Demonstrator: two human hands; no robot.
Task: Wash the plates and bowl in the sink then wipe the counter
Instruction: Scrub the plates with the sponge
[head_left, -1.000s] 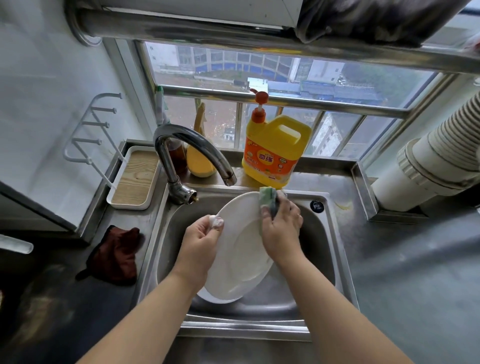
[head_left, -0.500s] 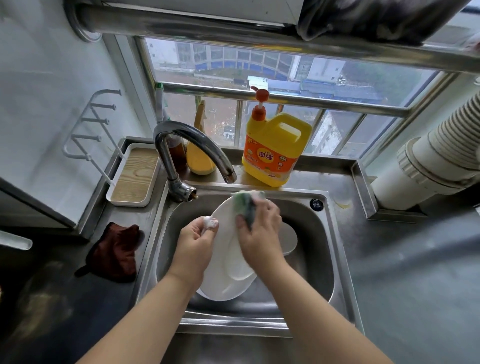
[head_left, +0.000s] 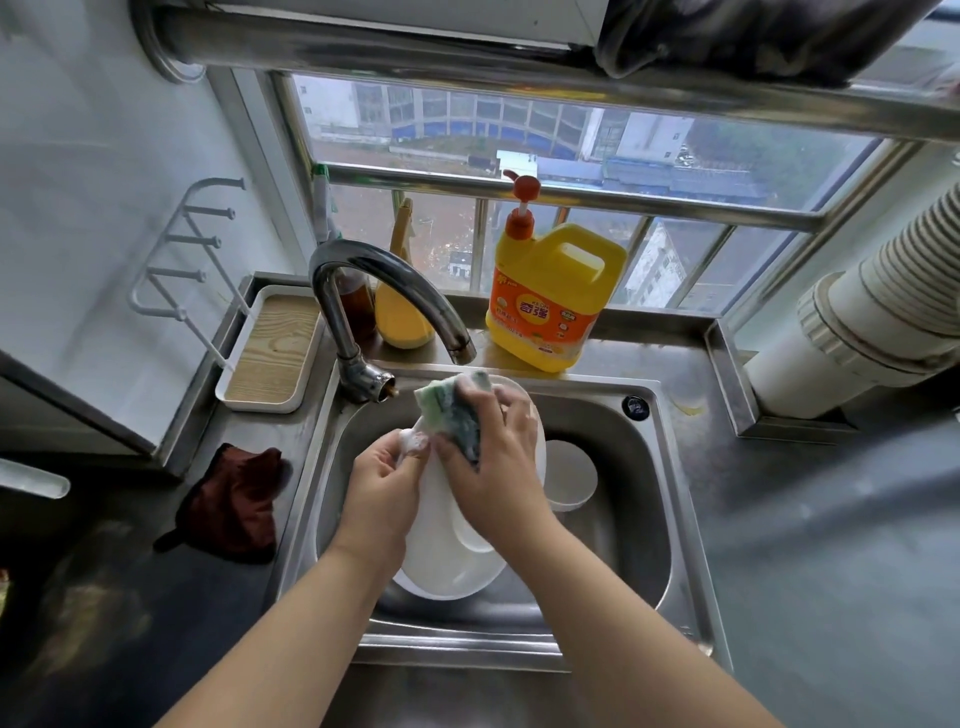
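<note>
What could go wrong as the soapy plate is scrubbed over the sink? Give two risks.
1. The left hand pinches the foamy plate only at its rim; it might slip and strike the dish lying in the sink.
2. The right hand pushes the sponge near the faucet; it could bump it.

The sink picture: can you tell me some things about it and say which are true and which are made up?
1. The right hand holds a sponge against a white plate. True.
2. Water is pouring from the tap. False: no stream shows at its spout.
3. The left hand grips the plate's edge. True.
4. The yellow soap jug stands inside the sink. False: it stands on the ledge behind the sink.
5. A dark red cloth lies on the counter left of the sink. True.
6. The sink holds only one dish. False: another white dish lies behind the plate.
</note>
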